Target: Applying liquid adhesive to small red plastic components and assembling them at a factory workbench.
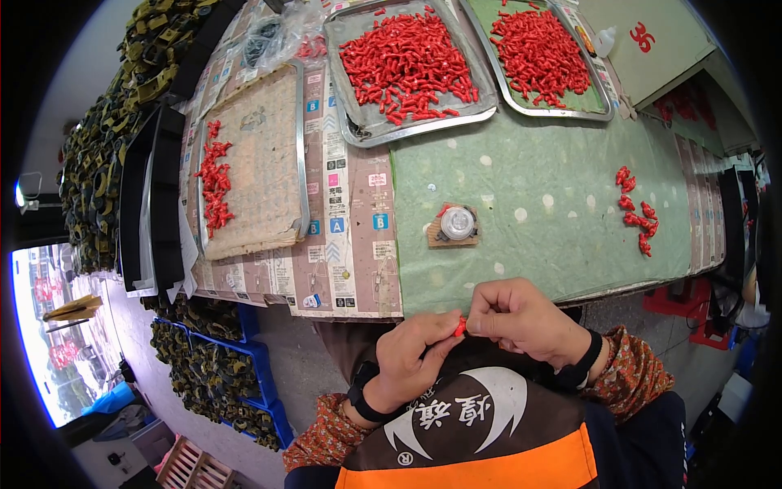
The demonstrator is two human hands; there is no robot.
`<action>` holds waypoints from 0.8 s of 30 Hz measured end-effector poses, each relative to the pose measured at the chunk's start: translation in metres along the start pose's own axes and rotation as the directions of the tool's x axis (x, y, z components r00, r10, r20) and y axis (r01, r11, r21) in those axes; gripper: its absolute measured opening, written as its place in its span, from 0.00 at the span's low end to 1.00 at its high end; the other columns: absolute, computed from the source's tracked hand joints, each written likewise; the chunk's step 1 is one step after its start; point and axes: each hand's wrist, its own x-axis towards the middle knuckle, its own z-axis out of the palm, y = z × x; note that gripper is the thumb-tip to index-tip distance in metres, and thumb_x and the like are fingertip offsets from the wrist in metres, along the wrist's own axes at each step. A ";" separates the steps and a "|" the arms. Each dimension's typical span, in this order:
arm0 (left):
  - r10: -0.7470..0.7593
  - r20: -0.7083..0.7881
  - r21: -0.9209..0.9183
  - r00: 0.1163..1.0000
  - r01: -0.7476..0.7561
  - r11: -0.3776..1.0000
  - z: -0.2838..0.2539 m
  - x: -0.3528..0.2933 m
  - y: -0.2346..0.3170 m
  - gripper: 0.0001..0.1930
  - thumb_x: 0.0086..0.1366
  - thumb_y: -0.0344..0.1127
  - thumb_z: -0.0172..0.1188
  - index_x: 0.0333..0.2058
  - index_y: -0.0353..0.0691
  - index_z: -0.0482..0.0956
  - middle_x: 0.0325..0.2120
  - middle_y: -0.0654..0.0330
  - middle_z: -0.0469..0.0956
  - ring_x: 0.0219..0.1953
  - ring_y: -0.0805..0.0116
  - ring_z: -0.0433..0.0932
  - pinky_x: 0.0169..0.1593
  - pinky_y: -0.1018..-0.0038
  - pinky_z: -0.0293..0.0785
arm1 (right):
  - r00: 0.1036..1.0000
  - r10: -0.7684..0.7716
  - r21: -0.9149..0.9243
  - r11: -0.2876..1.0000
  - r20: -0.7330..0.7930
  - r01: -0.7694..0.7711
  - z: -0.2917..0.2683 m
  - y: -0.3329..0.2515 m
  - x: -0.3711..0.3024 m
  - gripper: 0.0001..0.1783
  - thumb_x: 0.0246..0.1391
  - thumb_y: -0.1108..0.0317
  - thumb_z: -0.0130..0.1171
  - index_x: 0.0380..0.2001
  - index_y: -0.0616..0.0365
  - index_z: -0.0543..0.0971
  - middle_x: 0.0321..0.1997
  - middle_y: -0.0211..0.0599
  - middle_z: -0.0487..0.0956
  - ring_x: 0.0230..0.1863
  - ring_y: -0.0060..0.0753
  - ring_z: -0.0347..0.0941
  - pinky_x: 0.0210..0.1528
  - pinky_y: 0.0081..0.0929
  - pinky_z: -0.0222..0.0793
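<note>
Just past the table's near edge, my left hand (411,352) pinches a small glossy red plastic piece (460,327) between thumb and forefinger. My right hand (525,322) meets it from the right, with thumb and forefinger closed against the end of the piece. Whatever lies between those right fingertips is too small to make out. Beyond my hands, a small round clear container (458,222) stands on a square of brown cardboard (440,240). Loose red pieces (639,218) lie on the green cloth (554,163) to the right.
Two metal trays heaped with red pieces (407,61) (542,57) stand at the far side. A paper-lined tray (265,175) at left holds red pieces along one side. Blue crates (262,367) of dark green and yellowish parts sit low left; a black bin (167,187) stands above.
</note>
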 end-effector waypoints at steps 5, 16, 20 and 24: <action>0.132 -0.004 0.112 0.991 -0.130 0.985 -0.001 0.000 -0.001 0.15 0.55 0.21 0.71 0.42 0.35 0.81 0.40 0.48 0.86 0.37 0.56 0.87 0.38 0.70 0.82 | 0.997 -0.076 -0.065 0.995 0.006 0.076 0.004 0.000 -0.003 0.09 0.60 0.72 0.63 0.25 0.58 0.76 0.22 0.20 0.71 0.25 0.10 0.62 0.25 0.16 0.58; 0.283 0.004 0.210 0.959 -0.277 0.938 -0.002 0.000 -0.002 0.15 0.54 0.21 0.71 0.42 0.32 0.82 0.39 0.44 0.85 0.36 0.56 0.87 0.37 0.72 0.85 | 0.981 -0.191 -0.244 0.951 0.022 0.191 0.005 0.005 -0.004 0.10 0.60 0.74 0.62 0.25 0.62 0.73 0.23 0.23 0.71 0.28 0.14 0.62 0.29 0.20 0.61; 0.291 0.021 0.216 0.957 -0.288 0.933 -0.002 0.000 -0.003 0.14 0.54 0.20 0.71 0.40 0.32 0.83 0.40 0.44 0.85 0.36 0.56 0.88 0.38 0.72 0.85 | 0.986 -0.164 -0.268 0.950 0.006 0.159 0.005 0.002 -0.006 0.10 0.60 0.74 0.62 0.25 0.63 0.73 0.23 0.24 0.71 0.28 0.15 0.62 0.29 0.21 0.61; 0.311 0.023 0.216 0.950 -0.309 0.926 -0.003 -0.001 -0.003 0.14 0.53 0.19 0.70 0.40 0.31 0.83 0.41 0.44 0.85 0.36 0.57 0.88 0.38 0.72 0.86 | 0.983 -0.184 -0.304 0.935 0.028 0.184 0.004 0.004 -0.007 0.09 0.61 0.72 0.62 0.27 0.62 0.74 0.23 0.22 0.71 0.26 0.13 0.61 0.27 0.19 0.60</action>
